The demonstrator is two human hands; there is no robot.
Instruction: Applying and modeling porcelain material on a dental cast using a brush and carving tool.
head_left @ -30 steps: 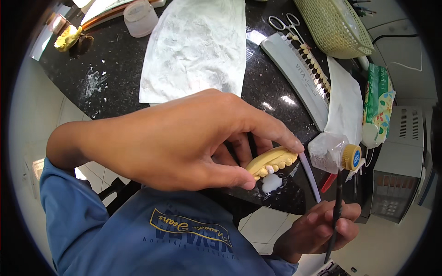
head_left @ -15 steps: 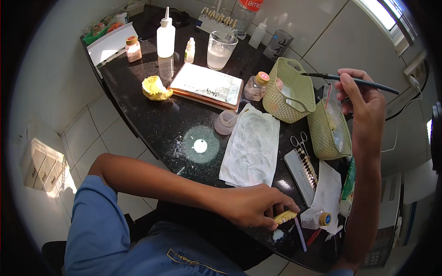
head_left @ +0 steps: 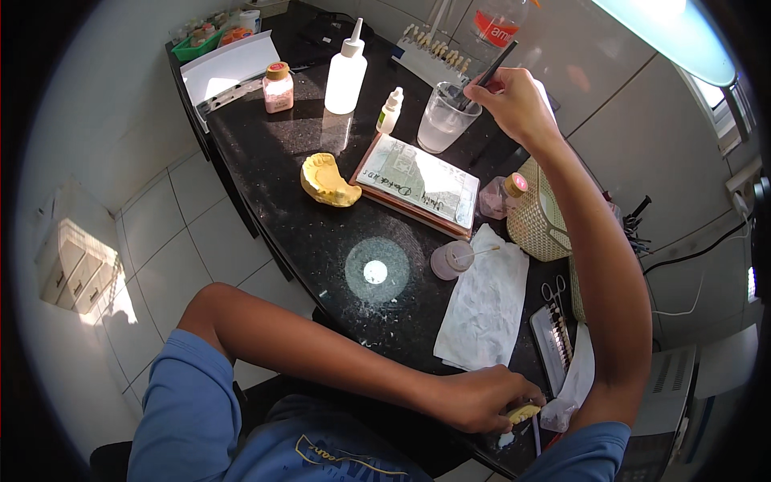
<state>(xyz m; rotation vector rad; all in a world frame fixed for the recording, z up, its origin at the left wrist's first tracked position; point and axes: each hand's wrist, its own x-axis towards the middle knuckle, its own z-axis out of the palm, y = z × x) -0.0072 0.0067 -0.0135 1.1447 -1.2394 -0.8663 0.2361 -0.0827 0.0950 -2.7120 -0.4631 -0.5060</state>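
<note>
My right hand pinches a slim dark brush above a clear glass of cloudy liquid. The brush's lower end goes down into the glass. At the table's near edge, my left hand is closed on a small yellow dental cast with a row of pale teeth. Part of this cast is hidden by the fingers. A dab of white material lies just beneath it. A bigger yellow dental cast rests beside a flat wooden-edged case farther back.
A white squeeze bottle, a dropper bottle and a jar of pink powder stand at the back. A small jar with a stick adjoins a white cloth. Scissors and a woven basket are at right.
My right hand has swung forward and left with the brush, from above the baskets to the glass. My left hand keeps hold of the small dental cast. The view has shifted.
</note>
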